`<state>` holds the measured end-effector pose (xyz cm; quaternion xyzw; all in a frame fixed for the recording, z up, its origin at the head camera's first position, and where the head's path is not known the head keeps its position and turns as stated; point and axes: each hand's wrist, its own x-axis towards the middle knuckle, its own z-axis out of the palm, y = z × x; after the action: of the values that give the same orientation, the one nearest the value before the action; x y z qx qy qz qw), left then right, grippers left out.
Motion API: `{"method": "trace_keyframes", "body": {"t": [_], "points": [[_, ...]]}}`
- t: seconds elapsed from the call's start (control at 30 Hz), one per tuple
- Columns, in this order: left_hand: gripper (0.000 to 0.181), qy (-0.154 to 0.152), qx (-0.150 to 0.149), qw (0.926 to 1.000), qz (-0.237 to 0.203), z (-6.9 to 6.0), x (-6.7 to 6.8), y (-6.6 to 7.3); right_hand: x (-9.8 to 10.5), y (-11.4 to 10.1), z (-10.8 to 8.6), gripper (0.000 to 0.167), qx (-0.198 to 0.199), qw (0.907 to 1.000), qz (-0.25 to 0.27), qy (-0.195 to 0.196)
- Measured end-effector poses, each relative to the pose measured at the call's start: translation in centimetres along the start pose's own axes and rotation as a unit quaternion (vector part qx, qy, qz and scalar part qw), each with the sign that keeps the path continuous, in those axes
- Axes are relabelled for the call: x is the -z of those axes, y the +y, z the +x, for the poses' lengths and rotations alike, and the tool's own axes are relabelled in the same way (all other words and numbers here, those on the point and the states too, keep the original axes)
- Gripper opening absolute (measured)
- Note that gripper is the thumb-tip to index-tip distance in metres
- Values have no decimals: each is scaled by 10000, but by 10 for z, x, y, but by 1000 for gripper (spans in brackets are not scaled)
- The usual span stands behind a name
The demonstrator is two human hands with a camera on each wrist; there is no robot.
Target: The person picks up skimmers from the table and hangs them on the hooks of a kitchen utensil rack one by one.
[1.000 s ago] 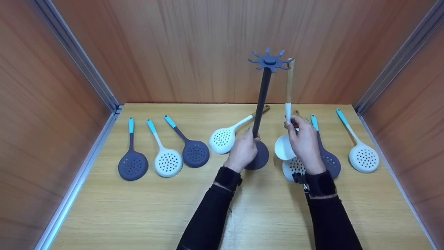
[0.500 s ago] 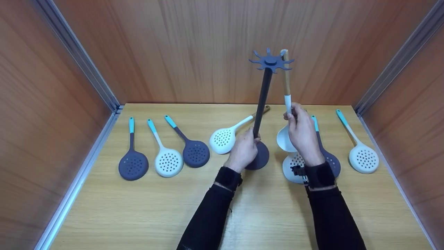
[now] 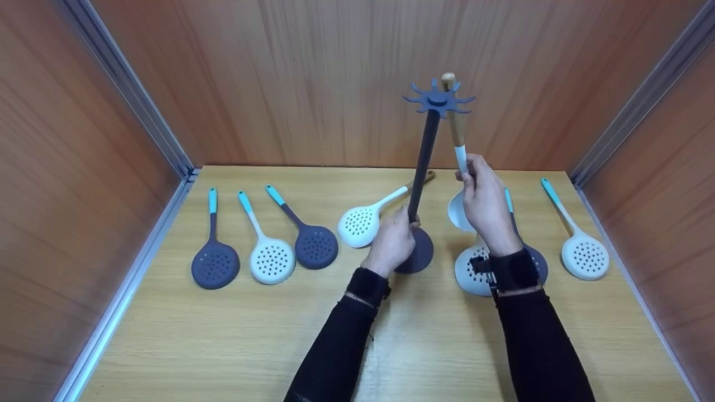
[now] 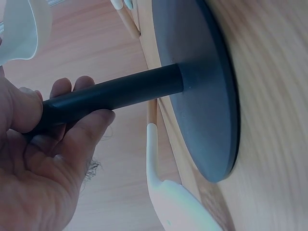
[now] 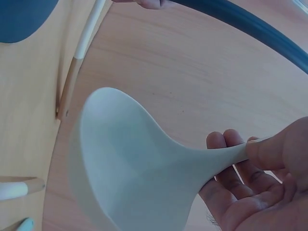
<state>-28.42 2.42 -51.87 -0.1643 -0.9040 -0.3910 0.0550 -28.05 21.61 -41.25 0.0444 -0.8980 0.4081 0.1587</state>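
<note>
A dark utensil stand (image 3: 425, 162) rises upright from its round base (image 3: 419, 257) on the table; a crown of curved hooks (image 3: 438, 101) tops it. My left hand (image 3: 392, 241) grips the pole low down, fingers and thumb curled round it in the left wrist view. My right hand (image 3: 487, 206) pinches the white neck of a ladle (image 5: 134, 163). The ladle is held up with its bowl downward and its wooden handle (image 3: 456, 128) rising beside the hooks. In the head view the handle's upper end overlaps the crown; whether they touch, I cannot tell.
A white skimmer with a wooden handle (image 3: 358, 226) lies left of the stand. Farther left are dark (image 3: 215, 265) and white (image 3: 272, 261) skimmers with turquoise grips. More skimmers lie under and beside the right arm, one white (image 3: 585, 257) at far right. Wooden walls (image 3: 335, 84) enclose the table.
My right hand has raised the ladle and shifted it slightly away from me, its handle end moving up and left across the hooks. The left hand and the stand stay nearly still.
</note>
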Motion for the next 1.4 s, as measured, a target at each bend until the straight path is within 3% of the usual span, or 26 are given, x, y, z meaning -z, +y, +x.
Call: {"method": "trace_keyframes", "body": {"t": [0.13, 0.33, 0.8, 1.4], "points": [[11, 61, -84, 9999, 37, 1, -1, 0, -1, -1, 5, 32, 62, 10000, -49, 26], [7, -49, 59, 9999, 87, 1, -2, 1, -3, 0, 10, 29, 261, 9996, -28, 63], [7, -170, 169, 9997, 4, 3, -3, 1, -1, -5, 21, 32, 299, 9995, -106, 41], [6, 73, -134, 9997, 198, 2, -5, 0, 2, -7, 29, 31, 566, 9979, -286, 101]]}}
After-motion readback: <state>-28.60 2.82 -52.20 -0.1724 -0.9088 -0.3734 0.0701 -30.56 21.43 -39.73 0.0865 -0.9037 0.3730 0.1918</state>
